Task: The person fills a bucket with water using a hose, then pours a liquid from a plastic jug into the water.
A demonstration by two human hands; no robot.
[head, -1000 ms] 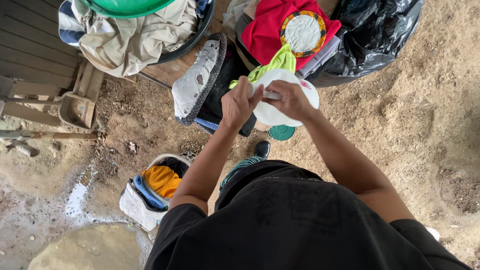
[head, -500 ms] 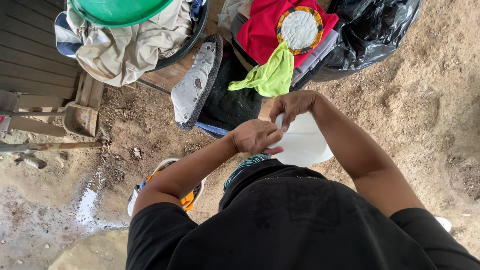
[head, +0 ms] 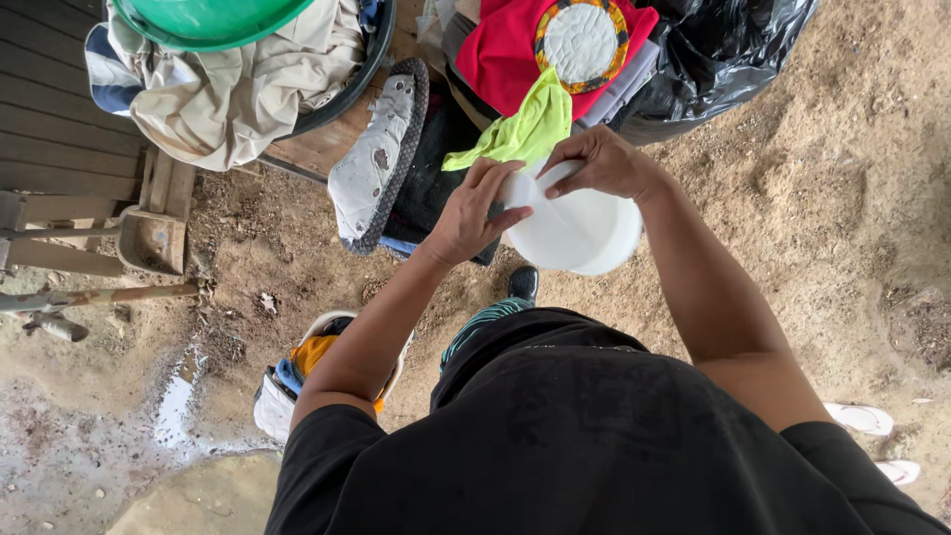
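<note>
A white plastic tub point(head: 580, 233) is held in front of my chest, above the dirt ground. My left hand point(head: 475, 213) grips its near left rim with the fingers wrapped over the edge. My right hand point(head: 602, 160) holds the far rim from above, fingers curled onto it. Just beyond the tub a lime-green cloth point(head: 525, 129) hangs from a pile of clothes topped by a red garment point(head: 505, 50) with a round white patch.
A dark basin point(head: 347, 84) holds beige clothes and a green bowl point(head: 203, 18) at upper left. A black plastic bag point(head: 723, 54) sits upper right. A white bucket point(head: 297, 372) with coloured cloth stands by my left leg. A puddle point(head: 173, 406) lies lower left. Wooden boards point(head: 59, 119) line the left.
Both hands have lifted the white tub up and away from my body, back toward the clothes pile. My left hand has shifted onto the rim.
</note>
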